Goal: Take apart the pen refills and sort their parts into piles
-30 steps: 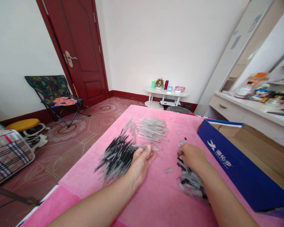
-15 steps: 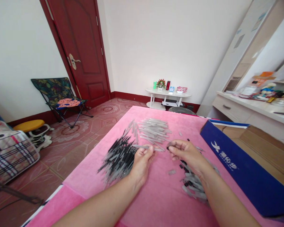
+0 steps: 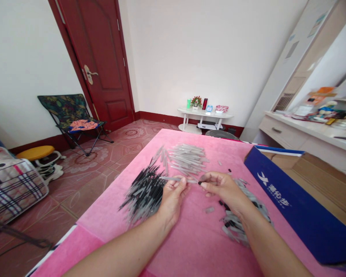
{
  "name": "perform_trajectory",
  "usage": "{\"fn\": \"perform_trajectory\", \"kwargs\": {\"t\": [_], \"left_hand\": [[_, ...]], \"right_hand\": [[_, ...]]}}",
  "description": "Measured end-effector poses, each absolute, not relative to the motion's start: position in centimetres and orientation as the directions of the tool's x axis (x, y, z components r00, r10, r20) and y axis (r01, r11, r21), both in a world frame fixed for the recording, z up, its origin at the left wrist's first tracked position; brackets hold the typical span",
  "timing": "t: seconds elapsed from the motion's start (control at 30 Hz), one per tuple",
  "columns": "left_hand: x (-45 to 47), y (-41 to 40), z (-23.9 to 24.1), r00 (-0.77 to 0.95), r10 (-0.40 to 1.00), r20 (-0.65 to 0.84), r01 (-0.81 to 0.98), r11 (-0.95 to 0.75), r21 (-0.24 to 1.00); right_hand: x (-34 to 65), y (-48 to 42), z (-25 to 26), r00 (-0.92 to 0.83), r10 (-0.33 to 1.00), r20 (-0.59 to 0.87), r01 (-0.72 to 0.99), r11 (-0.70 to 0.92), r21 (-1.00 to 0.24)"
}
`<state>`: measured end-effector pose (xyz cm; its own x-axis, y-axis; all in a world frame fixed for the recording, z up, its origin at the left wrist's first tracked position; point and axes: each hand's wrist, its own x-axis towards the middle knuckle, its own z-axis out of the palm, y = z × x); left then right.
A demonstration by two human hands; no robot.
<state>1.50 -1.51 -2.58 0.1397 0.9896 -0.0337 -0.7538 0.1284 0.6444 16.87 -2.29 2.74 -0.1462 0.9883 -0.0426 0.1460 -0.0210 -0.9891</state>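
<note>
My left hand [image 3: 172, 194] pinches a thin grey tube [image 3: 173, 178] that lies level, pointing right. My right hand [image 3: 223, 188] pinches a small black cap [image 3: 201, 182] close to that tube's right end. Left of my left hand lies a heap of black and grey sticks [image 3: 142, 190]. Behind both hands sits a pile of clear grey tubes [image 3: 186, 158]. Under my right wrist is a pile of small grey and black caps [image 3: 239, 223]. Everything rests on a pink cloth [image 3: 190, 246].
A blue and brown cardboard box [image 3: 294, 204] stands at the right of the table. One loose cap [image 3: 209, 209] lies between my hands. Beyond the table are a white side table [image 3: 204, 114], a folding chair [image 3: 70, 115], a red door [image 3: 100, 57] and a desk [image 3: 305, 134].
My right hand rose from the cap pile with a black cap and moved left to the tube's end. My left hand stayed in place holding the tube.
</note>
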Motion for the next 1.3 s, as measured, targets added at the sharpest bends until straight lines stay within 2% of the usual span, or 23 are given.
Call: {"fn": "perform_trajectory", "kwargs": {"t": [0.23,0.47,0.57,0.73,1.3], "left_hand": [[1.4,-1.5,-2.8,0.137,0.989,-0.053,-0.736,0.138,0.663],[1.4,-1.5,-2.6,0.125,0.990,-0.071,-0.737,0.141,0.661],[1.5,-1.6,-2.5,0.122,0.990,-0.076,-0.740,0.142,0.658],[1.5,-1.5,-2.6,0.122,0.991,-0.058,-0.757,0.131,0.640],[1.5,-1.6,-2.7,0.111,0.992,-0.058,-0.747,0.122,0.653]], "right_hand": [[16.9,-1.9,2.6,-0.045,0.999,-0.013,0.164,-0.006,-0.986],[17.0,-2.1,2.7,-0.090,0.990,-0.113,-0.028,-0.116,-0.993],[16.9,-2.2,2.7,-0.081,0.990,-0.119,0.014,-0.119,-0.993],[16.7,-2.3,2.7,-0.056,0.998,-0.041,0.153,-0.032,-0.988],[16.0,-2.1,2.8,-0.046,0.999,0.006,0.173,0.013,-0.985]]}}
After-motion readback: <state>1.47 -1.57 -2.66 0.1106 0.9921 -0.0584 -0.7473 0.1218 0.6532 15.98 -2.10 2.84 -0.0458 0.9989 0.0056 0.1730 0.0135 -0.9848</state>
